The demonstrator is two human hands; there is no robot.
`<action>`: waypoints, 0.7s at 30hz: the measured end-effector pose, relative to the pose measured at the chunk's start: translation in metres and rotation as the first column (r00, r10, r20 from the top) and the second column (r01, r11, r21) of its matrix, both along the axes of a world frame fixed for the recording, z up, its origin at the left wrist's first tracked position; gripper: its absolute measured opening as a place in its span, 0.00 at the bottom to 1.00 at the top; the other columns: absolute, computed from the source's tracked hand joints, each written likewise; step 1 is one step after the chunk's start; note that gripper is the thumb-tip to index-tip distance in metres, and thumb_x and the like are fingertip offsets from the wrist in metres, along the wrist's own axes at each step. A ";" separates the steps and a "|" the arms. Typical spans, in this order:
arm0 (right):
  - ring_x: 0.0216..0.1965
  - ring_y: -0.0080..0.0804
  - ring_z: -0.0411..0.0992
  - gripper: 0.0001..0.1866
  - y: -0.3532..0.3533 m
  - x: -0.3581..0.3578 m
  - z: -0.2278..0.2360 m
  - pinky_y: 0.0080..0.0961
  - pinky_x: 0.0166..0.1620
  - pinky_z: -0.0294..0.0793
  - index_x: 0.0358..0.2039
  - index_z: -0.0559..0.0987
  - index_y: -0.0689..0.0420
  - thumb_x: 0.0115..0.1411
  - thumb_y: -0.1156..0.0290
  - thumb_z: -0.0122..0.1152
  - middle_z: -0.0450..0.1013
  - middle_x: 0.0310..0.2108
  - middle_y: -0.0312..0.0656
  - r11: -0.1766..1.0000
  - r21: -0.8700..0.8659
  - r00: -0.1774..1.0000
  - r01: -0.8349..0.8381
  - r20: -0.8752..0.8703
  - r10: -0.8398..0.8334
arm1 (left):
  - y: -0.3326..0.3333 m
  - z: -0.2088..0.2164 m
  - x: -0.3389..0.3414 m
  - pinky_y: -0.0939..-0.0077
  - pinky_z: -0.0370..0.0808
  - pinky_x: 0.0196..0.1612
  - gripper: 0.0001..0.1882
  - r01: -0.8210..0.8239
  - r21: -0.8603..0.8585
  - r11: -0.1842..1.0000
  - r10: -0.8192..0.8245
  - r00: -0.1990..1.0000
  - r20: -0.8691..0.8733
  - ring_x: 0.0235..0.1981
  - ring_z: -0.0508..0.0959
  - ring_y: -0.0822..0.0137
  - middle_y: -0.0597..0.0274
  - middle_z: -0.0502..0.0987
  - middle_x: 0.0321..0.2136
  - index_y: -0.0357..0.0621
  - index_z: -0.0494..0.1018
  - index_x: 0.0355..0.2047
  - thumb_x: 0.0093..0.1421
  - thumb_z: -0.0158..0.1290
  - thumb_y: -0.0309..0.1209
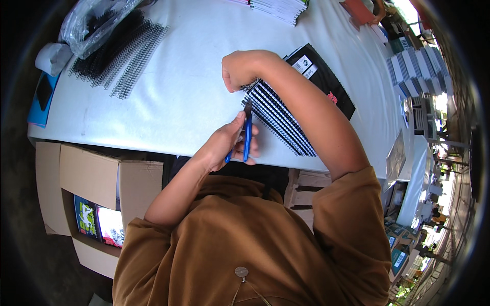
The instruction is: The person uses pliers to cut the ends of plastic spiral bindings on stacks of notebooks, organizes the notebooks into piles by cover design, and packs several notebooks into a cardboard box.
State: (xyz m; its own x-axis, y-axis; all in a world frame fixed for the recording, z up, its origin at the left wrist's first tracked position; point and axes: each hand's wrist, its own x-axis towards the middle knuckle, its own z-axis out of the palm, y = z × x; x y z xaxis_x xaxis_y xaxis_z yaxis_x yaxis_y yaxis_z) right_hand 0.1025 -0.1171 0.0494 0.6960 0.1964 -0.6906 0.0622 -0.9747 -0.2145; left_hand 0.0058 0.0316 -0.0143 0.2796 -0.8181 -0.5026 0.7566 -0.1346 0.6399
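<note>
Spiral-bound notebooks (278,120) lie fanned on the white table (189,102) at one o'clock, beside and partly beneath my right forearm (311,102), coils already threaded. My left hand (222,140) wraps the blue-handled cutters (247,137), tips by the coil ends, so I judge I'm at trimming. My right hand (240,69) curls over those ends; I cannot tell what it pinches. How many are cut doesn't show. Loose coils (133,64) at ten o'clock suggest more binding left.

One pair of pliers (248,136) at centre; one pendant (241,272) at six o'clock; one carton (142,188) at eight; one bag (84,30) at ten.
</note>
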 end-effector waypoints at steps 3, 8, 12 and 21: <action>0.30 0.33 0.75 0.10 0.002 0.002 0.011 0.30 0.34 0.73 0.29 0.81 0.58 0.44 0.70 0.66 0.78 0.29 0.44 0.988 -0.155 0.999 -0.028 -0.024 0.024 | -0.008 0.008 -0.003 0.69 0.74 0.27 0.30 -0.119 -0.072 0.990 0.111 0.988 -0.108 0.23 0.73 0.64 0.60 0.69 0.23 0.41 0.66 0.36 0.65 0.28 0.56; 0.30 0.34 0.75 0.11 -0.003 -0.015 0.023 0.29 0.35 0.73 0.28 0.81 0.58 0.44 0.68 0.65 0.77 0.28 0.45 0.992 -0.124 0.998 -0.021 0.062 0.029 | 0.002 -0.006 0.001 0.65 0.76 0.37 0.32 -0.029 -0.069 0.997 0.025 0.998 -0.053 0.34 0.77 0.58 0.53 0.74 0.31 0.38 0.66 0.43 0.65 0.27 0.56; 0.31 0.39 0.75 0.13 -0.015 -0.026 0.023 0.30 0.37 0.73 0.27 0.80 0.60 0.45 0.64 0.65 0.77 0.28 0.48 0.999 -0.040 0.975 -0.024 0.222 0.032 | -0.005 0.016 -0.009 0.70 0.73 0.26 0.29 -0.107 -0.014 0.994 0.105 0.991 -0.077 0.23 0.73 0.64 0.60 0.69 0.23 0.42 0.66 0.37 0.65 0.28 0.56; 0.30 0.39 0.74 0.16 -0.041 -0.031 0.006 0.28 0.37 0.72 0.27 0.80 0.61 0.44 0.60 0.67 0.76 0.27 0.49 0.941 0.331 0.938 0.063 0.301 -0.169 | -0.003 0.009 -0.002 0.72 0.70 0.22 0.27 -0.087 -0.066 0.994 0.084 0.995 -0.046 0.19 0.68 0.69 0.64 0.66 0.20 0.45 0.64 0.35 0.66 0.26 0.55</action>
State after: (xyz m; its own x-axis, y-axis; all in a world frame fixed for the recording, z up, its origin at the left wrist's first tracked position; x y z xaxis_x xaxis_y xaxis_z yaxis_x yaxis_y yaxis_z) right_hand 0.0715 -0.1584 0.0556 0.9001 0.2688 -0.3429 0.0696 -0.8656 -0.4959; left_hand 0.0033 0.0283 -0.0053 0.3293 -0.8247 -0.4598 0.7903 -0.0258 0.6122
